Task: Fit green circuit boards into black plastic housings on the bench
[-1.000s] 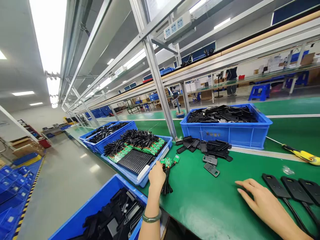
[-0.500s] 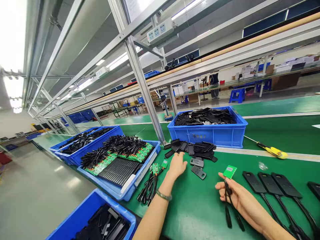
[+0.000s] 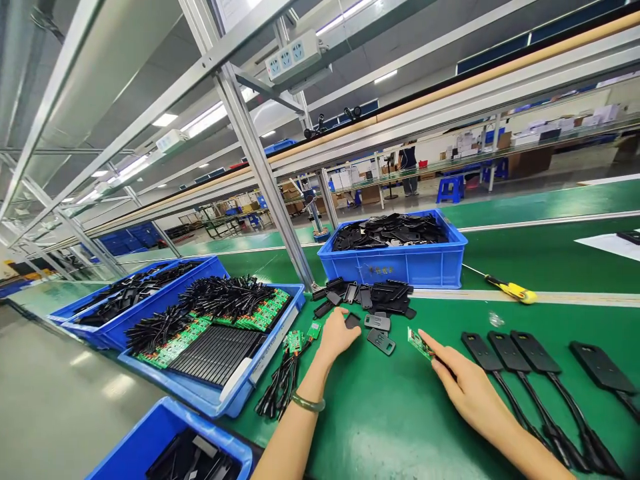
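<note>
One casing (image 3: 353, 321) is gripped by left fingers (image 3: 341, 313), one circuit board (image 3: 415, 341) by right fingers (image 3: 436, 343).

- Green surface (image 3: 380, 427), slightly glossy; grey floor (image 3: 75, 393) at left, light reflections on it.
- Aluminium post (image 3: 265, 180) up from surface, joins overhead rail (image 3: 240, 39).
- White power strip (image 3: 293, 59) up there, three sockets visible.
- Tube light (image 3: 207, 119) and square ceiling light (image 3: 165, 120), both lit.
- Far side: long bench (image 3: 460, 160) with white boxes (image 3: 607, 113), blue stool (image 3: 450, 189), person (image 3: 407, 160) standing.
- Dark blue panels (image 3: 560, 28) high right, can't tell if windows.
</note>
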`<state>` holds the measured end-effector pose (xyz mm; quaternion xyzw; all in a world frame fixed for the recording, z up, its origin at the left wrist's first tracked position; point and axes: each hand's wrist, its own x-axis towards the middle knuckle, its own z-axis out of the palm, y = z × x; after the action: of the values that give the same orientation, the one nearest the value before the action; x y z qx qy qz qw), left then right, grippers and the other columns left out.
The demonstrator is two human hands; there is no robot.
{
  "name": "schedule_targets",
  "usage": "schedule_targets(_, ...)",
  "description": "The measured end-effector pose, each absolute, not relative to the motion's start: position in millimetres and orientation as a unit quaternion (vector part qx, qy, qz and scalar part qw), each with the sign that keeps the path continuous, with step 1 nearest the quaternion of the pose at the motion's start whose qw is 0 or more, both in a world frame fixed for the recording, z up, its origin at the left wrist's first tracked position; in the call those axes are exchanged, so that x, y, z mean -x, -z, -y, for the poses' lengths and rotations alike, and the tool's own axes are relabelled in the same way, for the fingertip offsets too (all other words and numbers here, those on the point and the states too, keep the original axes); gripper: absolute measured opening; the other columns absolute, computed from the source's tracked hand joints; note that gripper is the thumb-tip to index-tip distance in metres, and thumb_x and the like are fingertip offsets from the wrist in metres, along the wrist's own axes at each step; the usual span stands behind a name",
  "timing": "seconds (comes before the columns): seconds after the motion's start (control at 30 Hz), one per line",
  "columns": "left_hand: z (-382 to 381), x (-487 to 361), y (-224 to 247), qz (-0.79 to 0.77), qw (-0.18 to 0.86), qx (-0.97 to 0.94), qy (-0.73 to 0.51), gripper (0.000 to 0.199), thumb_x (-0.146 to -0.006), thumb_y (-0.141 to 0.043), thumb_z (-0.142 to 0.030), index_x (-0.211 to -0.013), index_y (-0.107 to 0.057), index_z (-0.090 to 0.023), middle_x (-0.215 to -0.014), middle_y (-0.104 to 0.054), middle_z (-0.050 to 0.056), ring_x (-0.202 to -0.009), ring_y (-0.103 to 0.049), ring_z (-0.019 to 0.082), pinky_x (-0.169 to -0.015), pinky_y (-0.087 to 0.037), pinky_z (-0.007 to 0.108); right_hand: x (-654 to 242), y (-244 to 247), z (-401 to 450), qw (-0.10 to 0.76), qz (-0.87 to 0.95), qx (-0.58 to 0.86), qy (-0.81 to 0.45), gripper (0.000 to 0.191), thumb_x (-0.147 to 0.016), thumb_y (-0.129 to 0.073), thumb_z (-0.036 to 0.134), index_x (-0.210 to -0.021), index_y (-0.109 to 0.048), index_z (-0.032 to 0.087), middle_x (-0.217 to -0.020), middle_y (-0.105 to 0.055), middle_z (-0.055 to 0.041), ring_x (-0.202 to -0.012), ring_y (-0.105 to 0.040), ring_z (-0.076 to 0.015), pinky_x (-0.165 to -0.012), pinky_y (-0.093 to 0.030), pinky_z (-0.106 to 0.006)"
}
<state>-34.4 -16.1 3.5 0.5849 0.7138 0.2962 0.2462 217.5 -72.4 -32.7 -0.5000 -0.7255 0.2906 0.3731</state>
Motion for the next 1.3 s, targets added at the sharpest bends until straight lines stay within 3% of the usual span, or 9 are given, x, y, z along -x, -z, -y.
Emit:
schedule_targets(0.13,29,-6,-1,-0.592,0.442,-0.569,-0.361,0.030,-0.077,-0.057,-0.040,-0.094,-0.058,-0.014,-0.082,-0.059,0.005,-0.069,-0.056,0.014,-0.067,-0.048,0.029,-218,32,71,0.391,0.704,0.496,-0.325,0.052,-0.088,-0.035,0.046,-0.136,-0.039,0.029,-0.076,-0.055,-0.0021,-0.067,-0.055,-0.0175,-0.067,-0.048,-0.030)
schedule_targets(0.23,39,-35,9,-0.490,0.587,-0.480,-0.430,0.041,-0.080,-0.051,-0.053,-0.092,-0.056,-0.014,-0.080,-0.059,0.006,-0.070,-0.057,0.014,-0.069,-0.049,0.031,-218,39,67,0.419,0.658,0.479,-0.403,0.054,-0.086,-0.037,0.049,-0.134,-0.043,0.025,-0.081,-0.057,-0.0026,-0.058,-0.052,-0.0144,-0.055,-0.048,-0.027)
schedule_targets(0.37,47,-50,22,-0.297,0.732,-0.316,-0.525,0.036,-0.066,-0.075,-0.032,-0.092,-0.061,-0.011,-0.090,-0.062,0.009,-0.080,-0.058,0.016,-0.077,-0.046,0.030,-216,46,62,0.457,0.583,0.468,-0.481,0.051,-0.078,-0.051,0.053,-0.114,-0.052,0.017,-0.081,-0.060,-0.0045,-0.064,-0.056,-0.0157,-0.052,-0.050,-0.027)
schedule_targets(0.47,47,-47,27,-0.268,0.727,-0.305,-0.553,0.044,-0.060,-0.079,-0.017,-0.100,-0.062,-0.012,-0.099,-0.063,0.008,-0.089,-0.058,0.016,-0.084,-0.043,0.028,-213,44,63,0.456,0.549,0.467,-0.522,0.044,-0.072,-0.060,0.055,-0.093,-0.055,0.016,-0.077,-0.061,-0.0043,-0.067,-0.059,-0.0166,-0.057,-0.053,-0.029)
schedule_targets(0.6,47,-43,29,-0.279,0.715,-0.297,-0.568,0.053,-0.057,-0.079,-0.010,-0.106,-0.060,-0.014,-0.101,-0.063,0.007,-0.097,-0.057,0.016,-0.093,-0.039,0.028,-209,36,65,0.465,0.499,0.461,-0.568,0.046,-0.064,-0.068,0.055,-0.086,-0.056,0.016,-0.068,-0.057,-0.0004,-0.064,-0.060,-0.0160,-0.060,-0.055,-0.031)
schedule_targets(1.03,54,-47,29,-0.280,0.722,-0.350,-0.527,0.050,-0.066,-0.074,-0.013,-0.111,-0.052,-0.019,-0.121,-0.054,0.010,-0.104,-0.057,0.023,-0.086,-0.046,0.036,-210,34,66,0.453,0.495,0.460,-0.582,0.041,-0.062,-0.072,0.047,-0.082,-0.058,0.014,-0.065,-0.057,0.0001,-0.058,-0.057,-0.0125,-0.045,-0.044,-0.021)
schedule_targets(1.3,58,-51,26,-0.265,0.733,-0.360,-0.512,0.051,-0.067,-0.073,-0.013,-0.111,-0.050,-0.016,-0.113,-0.060,0.013,-0.107,-0.056,0.024,-0.091,-0.044,0.037,-207,34,66,0.462,0.466,0.452,-0.605,0.040,-0.058,-0.076,0.043,-0.076,-0.052,0.016,-0.057,-0.055,0.0035,-0.053,-0.056,-0.0117,-0.043,-0.043,-0.020)
